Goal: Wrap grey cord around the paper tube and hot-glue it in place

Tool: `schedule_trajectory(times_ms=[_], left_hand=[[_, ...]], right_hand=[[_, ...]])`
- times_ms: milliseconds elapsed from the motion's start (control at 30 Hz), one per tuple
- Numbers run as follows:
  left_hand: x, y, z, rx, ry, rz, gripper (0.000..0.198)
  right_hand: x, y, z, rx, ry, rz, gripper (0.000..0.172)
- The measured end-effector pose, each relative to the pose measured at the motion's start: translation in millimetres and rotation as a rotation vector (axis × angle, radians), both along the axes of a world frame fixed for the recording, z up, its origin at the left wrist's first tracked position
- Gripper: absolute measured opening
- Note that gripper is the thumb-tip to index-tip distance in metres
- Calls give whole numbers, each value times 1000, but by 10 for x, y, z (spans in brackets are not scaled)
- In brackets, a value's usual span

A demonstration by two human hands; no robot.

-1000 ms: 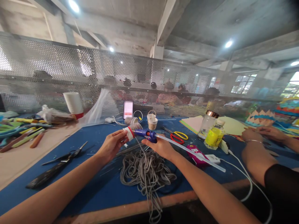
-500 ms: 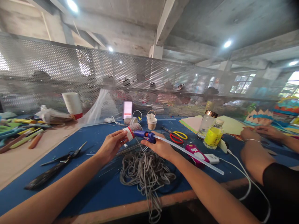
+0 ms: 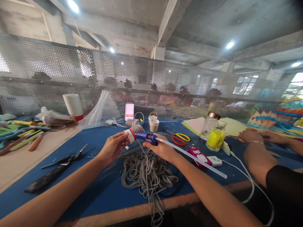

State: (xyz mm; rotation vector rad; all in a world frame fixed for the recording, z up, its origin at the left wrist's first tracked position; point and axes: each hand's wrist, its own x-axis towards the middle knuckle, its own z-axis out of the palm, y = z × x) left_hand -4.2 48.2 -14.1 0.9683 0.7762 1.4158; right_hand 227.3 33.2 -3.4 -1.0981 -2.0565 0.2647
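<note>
My left hand is closed on a white paper cup with a red band, tilted on its side. Grey cord is wound about the cup's far part. A blue glue gun is in my right hand, its front end right by the cup; whether they touch I cannot tell. From the gun's back a long clear glue stick runs out to the right. One strand of cord leads from the cup down to a loose heap of grey cord, which hangs over the table's front edge.
Black-handled scissors lie at left, red-and-yellow scissors at right. Behind stand a small basket-like cup and a lit phone. To the right are a pink device, a yellow bottle, a glass jar and a co-worker's arm.
My two hands, the cup and the glue gun stay practically where they were. At the right, the co-worker's near hand has shifted slightly to the left.
</note>
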Motion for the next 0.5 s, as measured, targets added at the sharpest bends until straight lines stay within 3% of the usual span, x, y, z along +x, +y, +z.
schedule_trajectory(times_ms=[500], left_hand=[[-3,9,-8,-5,-21,11,7]], right_hand=[[-3,-13,24,2,-10,-1,35]])
